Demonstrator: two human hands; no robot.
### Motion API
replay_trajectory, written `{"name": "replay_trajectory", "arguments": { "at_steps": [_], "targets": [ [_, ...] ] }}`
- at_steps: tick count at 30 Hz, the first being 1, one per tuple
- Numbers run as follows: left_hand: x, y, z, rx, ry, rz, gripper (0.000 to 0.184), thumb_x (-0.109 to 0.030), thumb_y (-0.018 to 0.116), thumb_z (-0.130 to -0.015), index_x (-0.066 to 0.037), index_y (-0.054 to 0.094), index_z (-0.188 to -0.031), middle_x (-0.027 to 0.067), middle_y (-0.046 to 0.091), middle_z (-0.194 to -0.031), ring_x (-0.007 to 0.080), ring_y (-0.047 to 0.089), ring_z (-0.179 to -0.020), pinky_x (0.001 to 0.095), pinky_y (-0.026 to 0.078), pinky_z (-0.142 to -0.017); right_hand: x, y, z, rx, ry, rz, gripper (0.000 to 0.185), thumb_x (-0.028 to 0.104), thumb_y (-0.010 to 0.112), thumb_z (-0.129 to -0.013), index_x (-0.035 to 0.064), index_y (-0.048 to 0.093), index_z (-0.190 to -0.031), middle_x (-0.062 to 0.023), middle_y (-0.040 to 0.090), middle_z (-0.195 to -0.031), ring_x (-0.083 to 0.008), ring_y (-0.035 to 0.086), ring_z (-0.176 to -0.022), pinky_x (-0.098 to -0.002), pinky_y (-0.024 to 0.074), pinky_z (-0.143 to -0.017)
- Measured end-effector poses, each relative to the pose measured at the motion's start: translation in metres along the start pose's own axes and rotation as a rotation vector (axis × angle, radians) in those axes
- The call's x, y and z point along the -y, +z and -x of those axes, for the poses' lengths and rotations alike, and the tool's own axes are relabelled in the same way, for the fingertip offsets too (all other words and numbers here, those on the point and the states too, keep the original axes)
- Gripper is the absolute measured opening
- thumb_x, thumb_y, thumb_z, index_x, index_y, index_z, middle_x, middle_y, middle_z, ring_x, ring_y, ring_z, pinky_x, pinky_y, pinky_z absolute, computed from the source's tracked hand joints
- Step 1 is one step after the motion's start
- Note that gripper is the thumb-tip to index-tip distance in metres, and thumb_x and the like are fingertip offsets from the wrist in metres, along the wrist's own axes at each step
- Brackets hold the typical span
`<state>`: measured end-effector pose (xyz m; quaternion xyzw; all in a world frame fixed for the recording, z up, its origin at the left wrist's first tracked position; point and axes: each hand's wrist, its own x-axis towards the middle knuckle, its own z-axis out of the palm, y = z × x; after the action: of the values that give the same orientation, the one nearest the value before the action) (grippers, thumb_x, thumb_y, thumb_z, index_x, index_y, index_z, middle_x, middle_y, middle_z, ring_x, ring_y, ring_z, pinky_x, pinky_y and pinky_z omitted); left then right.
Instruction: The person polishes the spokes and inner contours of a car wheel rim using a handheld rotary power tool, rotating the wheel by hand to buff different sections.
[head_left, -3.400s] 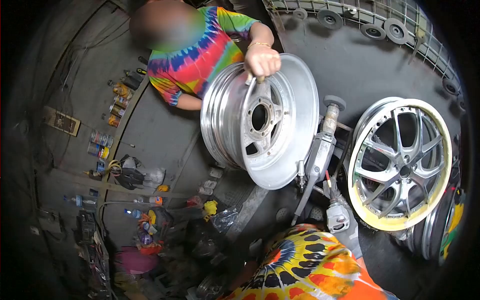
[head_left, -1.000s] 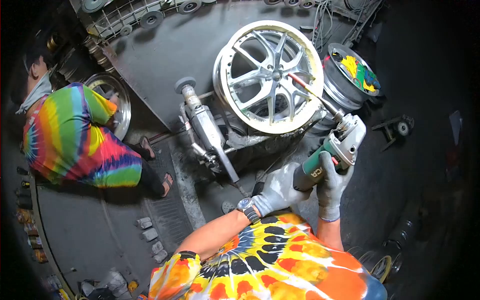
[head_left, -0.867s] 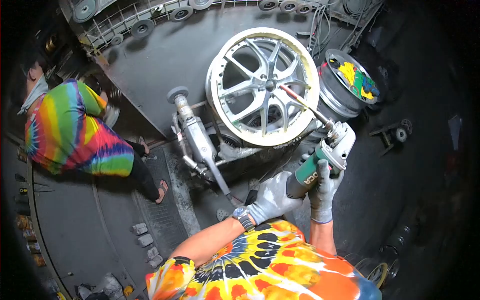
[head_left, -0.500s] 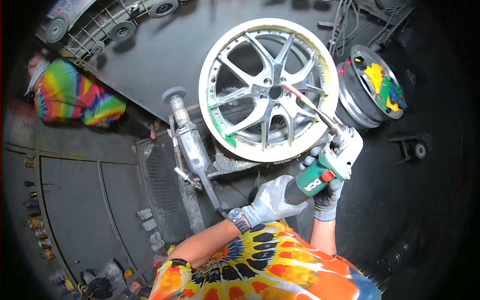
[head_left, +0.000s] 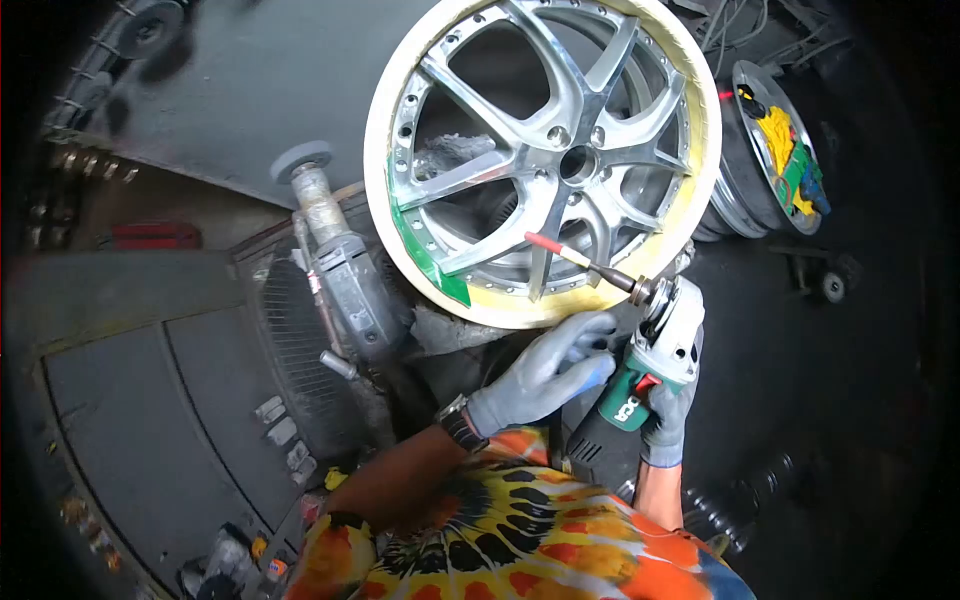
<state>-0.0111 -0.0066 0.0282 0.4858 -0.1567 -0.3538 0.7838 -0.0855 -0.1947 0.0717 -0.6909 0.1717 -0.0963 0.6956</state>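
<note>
In the head view my right hand [head_left: 668, 415], in a grey glove, grips a green and silver angle grinder [head_left: 628, 396] by its body. A slim rod tool [head_left: 575, 255] with a red and pale tip sticks out from its head and lies across the view of the wheel. Left of the grinder, my gloved left hand [head_left: 540, 382] has its fingers bent but apart, with nothing held. Beyond both hands, a bare metal alloy wheel rim [head_left: 560, 130] has yellowish tape round its edge and a strip of green tape [head_left: 430, 262] at lower left. Whether the tip touches a spoke cannot be told.
A grey motor tool [head_left: 355, 300] with a round wheel on its end stands left of the rim. Another rim [head_left: 765, 200] at right carries yellow, green and blue cloths or gloves. A wire-mesh panel [head_left: 305, 320] and a red case [head_left: 155, 236] are at left.
My left hand has let go of the grinder's rear and moved forward beside it. The tool's tip has drawn down from the hub. The view has shifted, and the other person is out of sight.
</note>
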Motion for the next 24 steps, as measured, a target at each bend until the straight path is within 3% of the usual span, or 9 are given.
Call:
{"name": "replay_trajectory", "arguments": {
  "at_steps": [4,8,9,11,13,18,19,22,24],
  "targets": [
    [-0.001,-0.015,-0.013,0.22,0.087,0.028,0.06,-0.021,0.066,-0.099,0.004,0.042,-0.148,0.0142,0.054,-0.137,0.0205,0.054,-0.121,0.0366,0.045,-0.106,0.002,0.029,0.025,-0.052,-0.034,0.008,0.106,0.047,0.082,-0.081,0.0003,0.028,-0.16,-0.0146,0.053,-0.147,-0.0244,0.058,-0.129,-0.038,0.0467,-0.109],
    [-0.006,-0.012,-0.003,0.193,0.111,0.169,0.065,-0.03,0.073,-0.095,0.003,0.046,-0.145,0.0162,0.061,-0.132,0.0231,0.057,-0.123,0.0403,0.045,-0.108,0.001,0.053,0.054,-0.141,0.092,-0.068,0.087,0.046,0.078,-0.085,0.001,0.043,-0.151,-0.0143,0.06,-0.139,-0.0248,0.06,-0.125,-0.041,0.0475,-0.109],
    [-0.005,-0.013,-0.001,0.154,0.129,0.171,0.065,-0.029,0.073,-0.095,0.003,0.047,-0.145,0.0156,0.061,-0.132,0.0231,0.058,-0.122,0.0407,0.045,-0.107,-0.008,0.04,0.059,-0.273,0.239,-0.073,0.082,0.047,0.073,-0.091,0.0026,0.042,-0.152,-0.0139,0.06,-0.14,-0.0271,0.061,-0.124,-0.0441,0.0469,-0.11],
    [-0.003,-0.015,-0.004,0.189,0.143,0.203,0.062,-0.028,0.073,-0.096,0.003,0.048,-0.143,0.0141,0.061,-0.132,0.0207,0.059,-0.12,0.0392,0.047,-0.104,-0.023,0.022,0.071,-0.166,0.097,-0.204,0.073,0.052,0.064,-0.096,0.0045,0.046,-0.149,-0.0133,0.061,-0.138,-0.0286,0.061,-0.123,-0.0459,0.0466,-0.11],
    [-0.005,-0.009,-0.008,0.179,0.068,0.496,0.061,-0.029,0.074,-0.095,0.002,0.05,-0.141,0.0139,0.062,-0.13,0.0185,0.06,-0.12,0.0364,0.049,-0.102,-0.008,0.02,0.063,-0.147,0.138,-0.295,0.07,0.054,0.059,-0.099,0.005,0.05,-0.147,-0.0131,0.062,-0.137,-0.0283,0.061,-0.123,-0.0458,0.0466,-0.109],
    [-0.021,-0.002,-0.053,0.069,0.242,0.257,0.052,-0.033,0.074,-0.094,0.002,0.059,-0.129,0.0138,0.069,-0.117,0.0211,0.068,-0.108,0.0351,0.052,-0.094,0.019,0.021,0.02,-0.116,0.115,-0.442,0.07,0.061,0.052,-0.1,0.0085,0.053,-0.146,-0.011,0.062,-0.138,-0.0282,0.06,-0.125,-0.0467,0.0442,-0.111],
    [-0.023,-0.001,-0.061,0.092,0.213,0.249,0.051,-0.032,0.075,-0.094,0.003,0.06,-0.128,0.0152,0.069,-0.114,0.0209,0.068,-0.106,0.0353,0.053,-0.093,0.018,0.014,0.015,-0.219,0.081,-0.37,0.069,0.062,0.049,-0.102,0.0079,0.053,-0.145,-0.0111,0.062,-0.137,-0.0264,0.06,-0.124,-0.0446,0.0462,-0.109],
    [-0.027,-0.004,-0.082,0.149,0.179,0.257,0.05,-0.033,0.074,-0.094,0.002,0.06,-0.126,0.016,0.069,-0.112,0.022,0.068,-0.106,0.0357,0.053,-0.093,0.019,0.014,-0.008,-0.142,0.0,-0.332,0.069,0.062,0.046,-0.104,0.007,0.052,-0.145,-0.0119,0.062,-0.136,-0.0249,0.061,-0.123,-0.0424,0.0475,-0.108],
    [-0.023,0.0,-0.096,0.108,0.343,0.217,0.048,-0.035,0.073,-0.095,0.002,0.061,-0.124,0.0161,0.069,-0.111,0.0226,0.069,-0.107,0.0361,0.053,-0.093,0.025,0.027,-0.021,-0.336,-0.008,-0.196,0.062,0.059,0.05,-0.105,0.0077,0.058,-0.139,-0.0084,0.065,-0.128,-0.0199,0.062,-0.114,-0.0371,0.0497,-0.102]
  ]
}}
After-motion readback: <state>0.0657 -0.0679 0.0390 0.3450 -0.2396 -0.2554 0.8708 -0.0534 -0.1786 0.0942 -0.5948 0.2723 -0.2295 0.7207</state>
